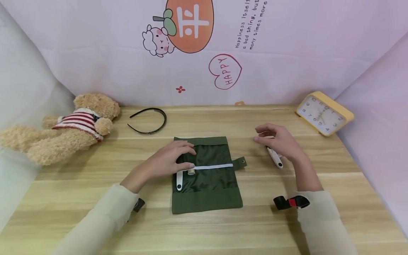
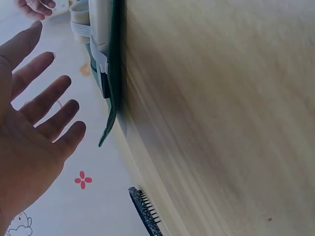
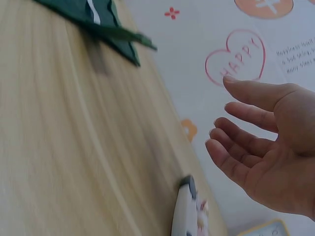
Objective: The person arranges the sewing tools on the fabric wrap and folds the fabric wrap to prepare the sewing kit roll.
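Observation:
A dark green fabric pouch (image 1: 208,202) lies spread flat, with a white elastic band (image 1: 216,166) across it. Under the band at its left end sit a slim white-handled item (image 1: 179,181) and a small pale cylinder (image 1: 191,172). My left hand (image 1: 167,159) hovers over the pouch's left part, fingers loose and holding nothing; it hides the upper end of the slim item. Above a second white item (image 1: 275,158) with a dark end, my right hand (image 1: 282,141) hangs with relaxed fingers, nothing in its grasp. In the right wrist view, this white item (image 3: 184,211) lies on the table below the fingers.
A teddy bear (image 1: 76,124) in a striped shirt lies at the left. Behind the pouch is a black toothed headband (image 1: 164,118). A yellow clock (image 1: 325,113) stands at the back right. From the pouch's right edge sticks a snap tab (image 1: 239,163). A printed cloth (image 1: 287,71) hangs behind the table.

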Demonstrator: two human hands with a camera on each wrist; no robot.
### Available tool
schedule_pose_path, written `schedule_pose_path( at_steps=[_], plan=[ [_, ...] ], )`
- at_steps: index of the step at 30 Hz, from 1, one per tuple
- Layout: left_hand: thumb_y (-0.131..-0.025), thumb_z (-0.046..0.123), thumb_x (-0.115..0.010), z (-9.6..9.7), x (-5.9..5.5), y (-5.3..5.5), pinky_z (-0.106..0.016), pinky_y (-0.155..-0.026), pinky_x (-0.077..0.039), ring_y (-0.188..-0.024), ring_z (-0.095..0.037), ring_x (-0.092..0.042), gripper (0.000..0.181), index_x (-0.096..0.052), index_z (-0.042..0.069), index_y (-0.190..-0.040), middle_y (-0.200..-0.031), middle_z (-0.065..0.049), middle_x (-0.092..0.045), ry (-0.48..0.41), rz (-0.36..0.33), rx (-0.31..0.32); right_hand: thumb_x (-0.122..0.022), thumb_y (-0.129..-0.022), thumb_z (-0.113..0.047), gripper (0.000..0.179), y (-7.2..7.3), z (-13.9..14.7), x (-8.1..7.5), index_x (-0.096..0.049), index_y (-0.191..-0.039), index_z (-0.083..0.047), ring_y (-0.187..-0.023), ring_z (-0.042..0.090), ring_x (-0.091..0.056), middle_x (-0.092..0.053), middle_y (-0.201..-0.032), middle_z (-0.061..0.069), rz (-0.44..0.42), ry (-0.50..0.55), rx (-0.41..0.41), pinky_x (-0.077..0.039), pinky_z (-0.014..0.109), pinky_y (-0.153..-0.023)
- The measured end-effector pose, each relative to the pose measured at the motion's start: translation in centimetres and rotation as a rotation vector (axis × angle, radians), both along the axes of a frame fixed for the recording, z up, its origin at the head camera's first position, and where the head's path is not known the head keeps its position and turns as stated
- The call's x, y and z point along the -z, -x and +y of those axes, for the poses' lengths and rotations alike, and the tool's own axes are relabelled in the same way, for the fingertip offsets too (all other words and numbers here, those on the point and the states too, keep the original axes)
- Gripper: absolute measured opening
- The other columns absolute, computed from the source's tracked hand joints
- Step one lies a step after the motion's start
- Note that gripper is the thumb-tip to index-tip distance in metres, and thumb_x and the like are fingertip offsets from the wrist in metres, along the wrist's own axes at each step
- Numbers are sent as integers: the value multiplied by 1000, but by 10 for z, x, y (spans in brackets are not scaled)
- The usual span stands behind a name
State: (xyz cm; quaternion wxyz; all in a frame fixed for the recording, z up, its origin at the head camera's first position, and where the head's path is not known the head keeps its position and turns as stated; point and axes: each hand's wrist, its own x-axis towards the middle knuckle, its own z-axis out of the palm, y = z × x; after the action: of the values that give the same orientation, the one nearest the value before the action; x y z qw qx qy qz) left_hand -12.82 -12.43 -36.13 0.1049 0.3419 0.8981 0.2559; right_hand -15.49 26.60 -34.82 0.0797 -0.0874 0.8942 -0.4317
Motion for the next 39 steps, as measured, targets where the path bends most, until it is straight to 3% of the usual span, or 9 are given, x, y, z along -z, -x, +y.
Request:
schedule_pose_path(
  at_steps=[11,23,30,39],
  plan=[
    [-94,41,-73,6,5,2,-51,-116,-30,-145,-31,-36,47,-67,11,-130,-149,-8,-51,42,-17,57,-69,-98,-36,59,-3,27,6,-53,-141,1,-116,32,-58,-60,-132,22,-67,-37,58,-55,34,-80],
    [-95,36,-73,11,13,6,-56,-121,-15,-141,-30,-43,39,-70,11,-125,-144,-11,-55,36,-30,113,-70,-98,-24,54,0,42,12,-51,-141,3,-113,34,-58,-55,-135,24,-151,-60,22,-58,34,-75],
    [-97,36,-70,13,14,4,-53,-115,-31,-140,-34,-43,39,-69,9,-126,-147,-14,-53,47,-45,131,-74,-95,-18,52,2,37,15,-54,-137,6,-98,31,-60,-60,-122,25,-128,-115,3,-57,34,-69],
    [-97,34,-71,13,15,4,-51,-113,-35,-140,-35,-43,38,-70,9,-125,-148,-14,-51,65,-63,127,-75,-93,-19,54,11,27,19,-56,-137,6,-104,35,-57,-60,-123,25,-128,-238,41,-55,32,-68]
  ],
)
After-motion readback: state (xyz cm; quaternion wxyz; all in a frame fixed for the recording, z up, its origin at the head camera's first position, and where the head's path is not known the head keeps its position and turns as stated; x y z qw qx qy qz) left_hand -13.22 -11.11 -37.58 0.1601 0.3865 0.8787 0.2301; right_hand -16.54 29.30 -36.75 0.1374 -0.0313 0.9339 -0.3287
